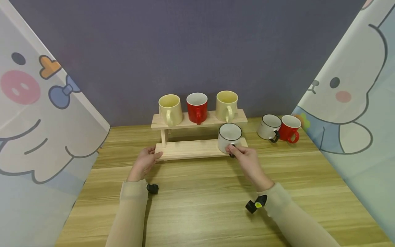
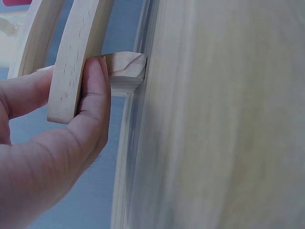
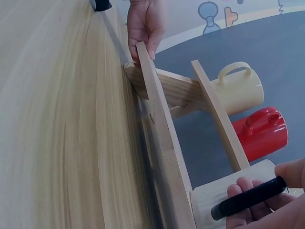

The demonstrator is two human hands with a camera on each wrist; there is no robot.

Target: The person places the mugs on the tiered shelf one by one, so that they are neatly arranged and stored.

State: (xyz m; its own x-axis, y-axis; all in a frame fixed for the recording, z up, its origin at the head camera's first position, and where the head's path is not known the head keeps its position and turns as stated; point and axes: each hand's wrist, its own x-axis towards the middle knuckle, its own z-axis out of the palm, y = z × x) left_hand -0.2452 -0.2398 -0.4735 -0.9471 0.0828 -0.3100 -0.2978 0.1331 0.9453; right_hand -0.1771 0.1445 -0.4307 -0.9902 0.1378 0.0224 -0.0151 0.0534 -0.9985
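Note:
A two-tier wooden rack (image 1: 191,150) stands against the dark back panel. My left hand (image 1: 145,161) grips the left end of its lower board (image 2: 71,71), thumb on one face and fingers on the other. With my right hand (image 1: 245,161) I pinch the black handle (image 3: 248,198) of a white enamel-style mug (image 1: 229,135) with a black rim. This mug is upright at the right end of the lower board. Along the upper board are a yellow mug (image 1: 171,109), a red mug (image 1: 197,108) and another yellow mug (image 1: 226,105), handles toward me.
Right of the rack, another white mug (image 1: 269,127) with a black handle stands beside a red mug (image 1: 289,128) on the wood-grain table (image 1: 191,199). Cartoon-printed panels (image 1: 342,113) rise on both sides, and the dark panel (image 1: 197,48) closes off the back.

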